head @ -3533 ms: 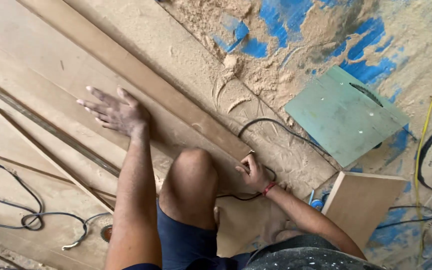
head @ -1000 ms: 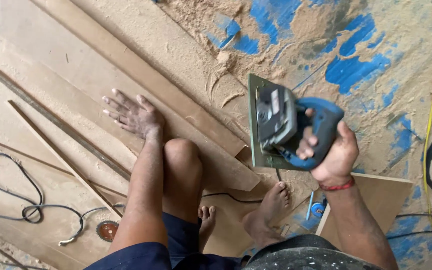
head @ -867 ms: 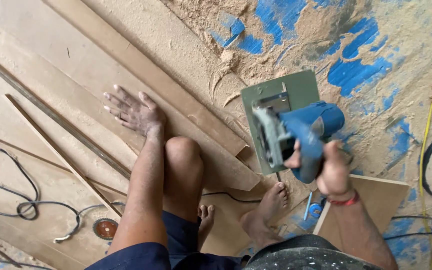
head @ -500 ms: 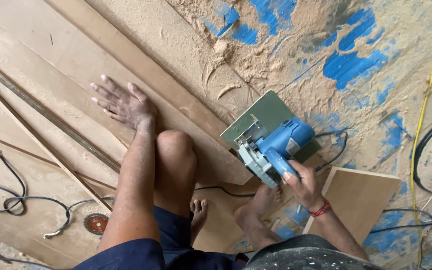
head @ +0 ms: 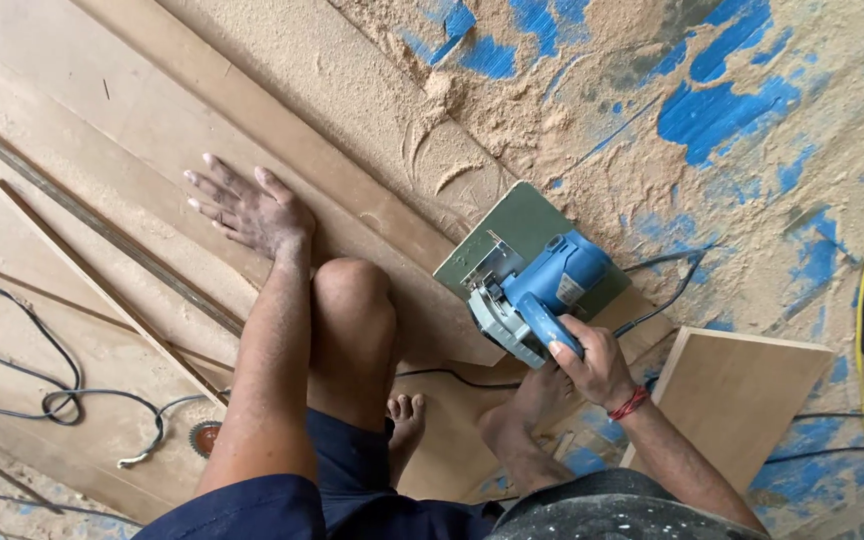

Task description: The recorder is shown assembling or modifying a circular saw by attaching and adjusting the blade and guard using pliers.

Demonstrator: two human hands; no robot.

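A wide sheet of board (head: 82, 120) covers most of the floor, lying flat and dusted with sawdust, so it serves as both workpiece and seat for the person squatting on it. Beyond its far edge the blue floor (head: 722, 100) shows through thick drifts of sawdust (head: 512, 110). A long plank (head: 282, 130) lies diagonally on top of the sheet, running from upper left down to the saw. A smaller square board (head: 742, 390) leans or lies at the right, just beside the right forearm.

The circular saw (head: 542, 285), blue with a green base plate, sits at the near end of the plank, its plate flat on the wood, likely to keep the blade square to the cut. The right hand (head: 597, 360) is closed around the saw's handle, gripping it from behind. Its black cord (head: 667, 290) trails off to the right, clear of the blade's path.

The left hand (head: 247, 205) lies open, palm down with fingers spread, pressing on the sheet just beside the plank; it grips nothing and seems to steady the body and the wood. Bare feet (head: 517, 420) rest on the board under the saw hand, adding weight.

Two thin strips (head: 102, 275) lie at the left, near a looped cable (head: 52, 390) and a small round saw blade (head: 204, 437).
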